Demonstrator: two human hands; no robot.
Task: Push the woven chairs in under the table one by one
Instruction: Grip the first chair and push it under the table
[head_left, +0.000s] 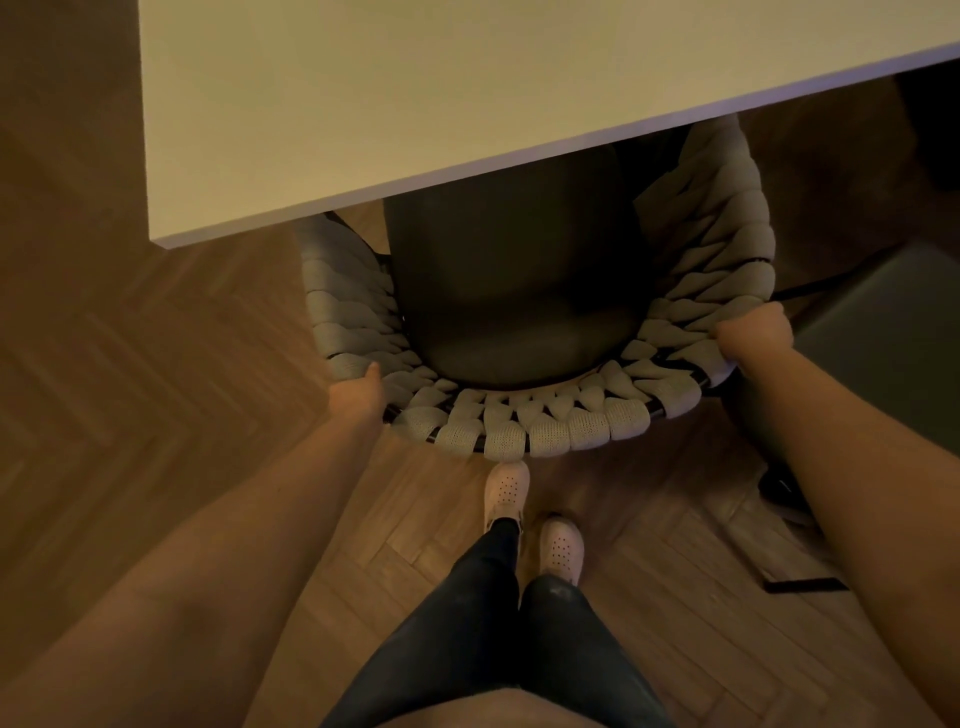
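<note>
A woven chair (540, 426) with a thick beige rope back and a dark seat cushion (514, 291) stands before me, its front part under the white table (415, 104). My left hand (358, 395) grips the curved back rim on the left side. My right hand (753, 332) grips the rim on the right side, fingers curled over the weave. Both arms reach forward and down to the chair.
A second chair's dark seat (883, 338) shows at the right edge, with its black frame leg (800, 584) on the floor. My feet in white shoes (506, 491) stand just behind the chair back on the herringbone wood floor (130, 389).
</note>
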